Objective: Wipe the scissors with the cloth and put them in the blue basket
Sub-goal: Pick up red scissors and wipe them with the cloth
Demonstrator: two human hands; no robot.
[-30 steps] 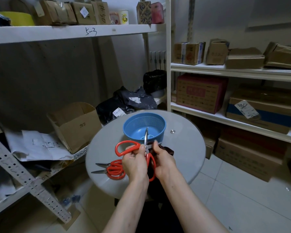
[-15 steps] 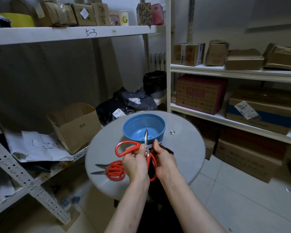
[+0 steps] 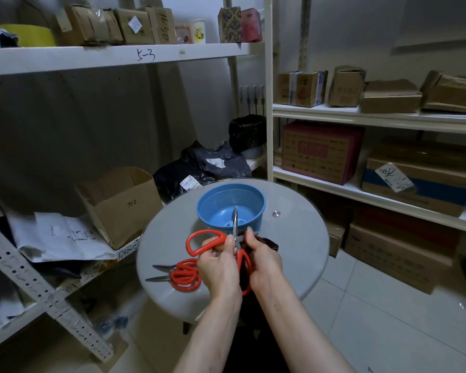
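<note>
While the round grey glass table (image 3: 293,251) carries the blue perforated plastic basket (image 3: 256,195), the left hand (image 3: 218,267) grips the red-handled steel scissors (image 3: 202,242) just in front of it, handles spread apart. The right hand (image 3: 265,261) pinches the dark brown cloth (image 3: 268,243) against the blades. I judge that a finger could slip onto the edge and be cut.

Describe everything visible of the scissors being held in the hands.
The held scissors have big red plastic-looking loop handles and a slim shiny metal blade, tip pointing up in front of the blue basket, above the table. The handles are spread: one loop juts left, the other runs down between the hands. The left hand grips near the pivot; the right hand holds a dark cloth against the blade's base. Only one blade shows.
</note>
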